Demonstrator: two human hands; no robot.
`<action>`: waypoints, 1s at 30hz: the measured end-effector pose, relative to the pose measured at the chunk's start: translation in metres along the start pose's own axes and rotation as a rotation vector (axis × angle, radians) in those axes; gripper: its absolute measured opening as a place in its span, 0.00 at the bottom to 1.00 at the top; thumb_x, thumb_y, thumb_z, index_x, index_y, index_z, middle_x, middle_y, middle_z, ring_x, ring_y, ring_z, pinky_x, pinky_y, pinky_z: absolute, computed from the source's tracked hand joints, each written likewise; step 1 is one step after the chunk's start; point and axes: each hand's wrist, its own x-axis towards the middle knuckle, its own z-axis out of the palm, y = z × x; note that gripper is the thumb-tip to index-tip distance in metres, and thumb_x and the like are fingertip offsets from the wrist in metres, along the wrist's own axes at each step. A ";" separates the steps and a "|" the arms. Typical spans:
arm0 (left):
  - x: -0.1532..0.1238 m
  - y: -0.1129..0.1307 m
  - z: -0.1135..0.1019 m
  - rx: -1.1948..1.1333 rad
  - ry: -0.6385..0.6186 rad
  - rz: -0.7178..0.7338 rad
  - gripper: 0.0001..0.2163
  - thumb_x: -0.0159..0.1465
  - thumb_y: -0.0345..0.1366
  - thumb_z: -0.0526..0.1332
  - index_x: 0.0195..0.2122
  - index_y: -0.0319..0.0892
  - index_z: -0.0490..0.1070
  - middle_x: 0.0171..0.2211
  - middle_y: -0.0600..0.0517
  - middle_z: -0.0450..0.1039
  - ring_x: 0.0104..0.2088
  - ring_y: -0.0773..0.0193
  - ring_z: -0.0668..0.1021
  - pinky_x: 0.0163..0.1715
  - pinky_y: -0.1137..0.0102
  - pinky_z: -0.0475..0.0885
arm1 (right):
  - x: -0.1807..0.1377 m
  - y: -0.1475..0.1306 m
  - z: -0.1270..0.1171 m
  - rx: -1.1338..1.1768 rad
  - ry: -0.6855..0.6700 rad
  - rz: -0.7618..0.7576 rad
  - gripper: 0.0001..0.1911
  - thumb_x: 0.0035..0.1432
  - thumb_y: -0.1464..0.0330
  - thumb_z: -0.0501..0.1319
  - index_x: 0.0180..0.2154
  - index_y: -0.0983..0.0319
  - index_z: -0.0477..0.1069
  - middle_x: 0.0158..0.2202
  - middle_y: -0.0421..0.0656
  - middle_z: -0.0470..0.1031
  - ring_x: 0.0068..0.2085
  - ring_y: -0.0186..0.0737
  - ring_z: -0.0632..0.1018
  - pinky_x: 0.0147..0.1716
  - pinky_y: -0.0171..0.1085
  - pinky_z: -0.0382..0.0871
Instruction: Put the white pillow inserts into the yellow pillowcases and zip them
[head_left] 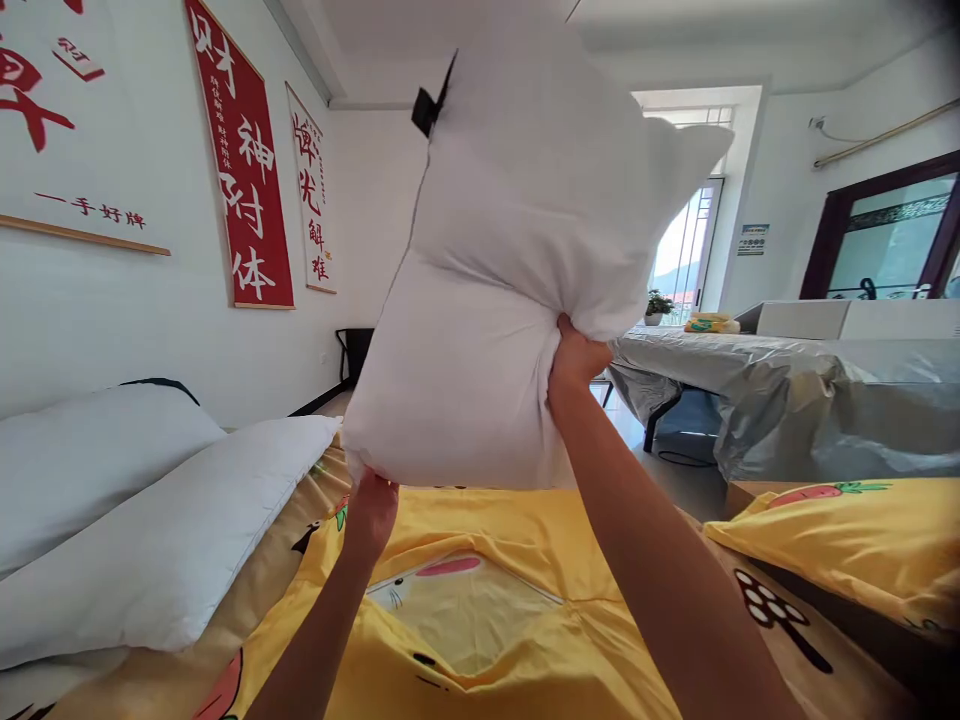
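Note:
A plump white pillow (480,370) is held up in front of me, tilted, with a small black tag at its upper left edge. My left hand (373,512) grips its lower left corner from below. On the right side, my right hand (576,358) is closed on the pillow, pinching the fabric into deep creases; some fingers are hidden in the folds. Below, a yellow pillowcase (510,650) with a rabbit print lies spread on the bed, its opening gaping and a paler inside showing.
Two white pillows (195,530) lie at the left against the wall. A yellow pillow (862,540) with a carrot print rests at the right. Behind it stands a table (787,350) under a shiny plastic cover, with white boxes (862,320) on top. Scrolls hang on the left wall.

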 end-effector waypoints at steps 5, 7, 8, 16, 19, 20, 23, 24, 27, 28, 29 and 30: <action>0.012 0.005 0.031 0.033 -0.036 0.013 0.30 0.40 0.44 0.74 0.46 0.47 0.73 0.44 0.50 0.77 0.50 0.53 0.75 0.50 0.63 0.72 | -0.034 0.022 -0.042 0.121 -0.094 0.106 0.35 0.46 0.55 0.65 0.52 0.68 0.67 0.53 0.51 0.72 0.51 0.47 0.74 0.47 0.40 0.73; 0.023 0.013 0.041 0.097 -0.001 0.032 0.28 0.40 0.39 0.75 0.44 0.44 0.73 0.44 0.48 0.77 0.48 0.53 0.76 0.48 0.62 0.72 | -0.045 0.036 -0.063 0.130 -0.153 0.092 0.39 0.45 0.51 0.65 0.54 0.67 0.66 0.55 0.50 0.70 0.53 0.46 0.73 0.50 0.39 0.72; 0.029 0.017 0.044 0.139 0.030 0.062 0.28 0.40 0.38 0.75 0.44 0.42 0.73 0.44 0.46 0.77 0.47 0.53 0.77 0.47 0.62 0.72 | -0.048 0.045 -0.074 0.123 -0.189 0.079 0.40 0.45 0.50 0.65 0.55 0.66 0.64 0.56 0.50 0.69 0.54 0.45 0.72 0.51 0.40 0.72; 0.059 0.039 0.060 0.590 0.064 0.422 0.11 0.46 0.36 0.70 0.29 0.38 0.75 0.31 0.47 0.78 0.35 0.56 0.77 0.35 0.67 0.72 | -0.051 0.131 -0.156 -0.416 -0.587 0.166 0.33 0.51 0.44 0.56 0.48 0.62 0.71 0.54 0.52 0.71 0.54 0.51 0.73 0.47 0.45 0.73; 0.050 0.033 0.071 0.720 -0.066 0.487 0.02 0.47 0.31 0.64 0.21 0.40 0.71 0.21 0.53 0.72 0.28 0.59 0.75 0.30 0.69 0.69 | -0.041 0.116 -0.177 -0.816 -1.032 0.138 0.22 0.46 0.48 0.62 0.27 0.60 0.75 0.32 0.50 0.78 0.36 0.56 0.78 0.35 0.51 0.73; 0.045 0.029 0.074 0.777 -0.148 0.505 0.02 0.47 0.28 0.62 0.21 0.41 0.71 0.21 0.53 0.72 0.27 0.59 0.74 0.30 0.69 0.69 | -0.038 0.100 -0.178 -0.895 -1.089 0.010 0.19 0.46 0.50 0.63 0.23 0.59 0.73 0.28 0.48 0.77 0.33 0.55 0.78 0.36 0.52 0.72; 0.027 0.020 0.086 0.918 -0.400 0.568 0.12 0.46 0.23 0.55 0.26 0.42 0.74 0.27 0.53 0.75 0.29 0.60 0.75 0.33 0.70 0.68 | -0.036 0.033 -0.154 -0.801 -0.833 -0.541 0.16 0.49 0.54 0.63 0.37 0.56 0.75 0.39 0.47 0.78 0.44 0.56 0.76 0.47 0.53 0.66; 0.022 0.020 0.090 0.936 -0.439 0.583 0.14 0.46 0.22 0.54 0.29 0.43 0.75 0.29 0.53 0.76 0.31 0.60 0.75 0.34 0.70 0.69 | -0.038 0.011 -0.138 -0.713 -0.770 -0.707 0.26 0.46 0.55 0.66 0.48 0.55 0.72 0.50 0.48 0.73 0.52 0.57 0.71 0.52 0.54 0.62; 0.014 0.034 0.099 0.928 -0.447 0.596 0.17 0.49 0.23 0.56 0.36 0.44 0.76 0.33 0.52 0.77 0.34 0.57 0.77 0.37 0.69 0.70 | -0.042 -0.030 -0.081 -0.626 -1.022 -0.879 0.51 0.31 0.61 0.74 0.60 0.54 0.59 0.58 0.49 0.65 0.58 0.60 0.66 0.54 0.55 0.59; 0.013 0.041 0.099 0.915 -0.460 0.578 0.18 0.50 0.24 0.58 0.41 0.45 0.76 0.37 0.51 0.78 0.37 0.55 0.77 0.40 0.68 0.70 | -0.040 -0.035 -0.064 -0.604 -1.154 -0.847 0.49 0.31 0.62 0.73 0.59 0.55 0.61 0.55 0.49 0.68 0.55 0.58 0.69 0.51 0.54 0.62; 0.014 0.050 0.095 0.894 -0.487 0.542 0.22 0.50 0.26 0.62 0.48 0.46 0.73 0.42 0.50 0.77 0.42 0.54 0.77 0.44 0.66 0.70 | -0.037 -0.037 -0.051 -0.570 -1.273 -0.787 0.44 0.34 0.63 0.72 0.56 0.57 0.65 0.51 0.47 0.72 0.50 0.55 0.72 0.48 0.50 0.66; 0.016 0.057 0.087 0.869 -0.524 0.487 0.29 0.50 0.29 0.65 0.56 0.48 0.68 0.49 0.48 0.74 0.47 0.52 0.76 0.48 0.65 0.69 | -0.031 -0.035 -0.042 -0.525 -1.365 -0.715 0.36 0.36 0.64 0.71 0.52 0.59 0.69 0.47 0.45 0.75 0.46 0.51 0.75 0.45 0.46 0.68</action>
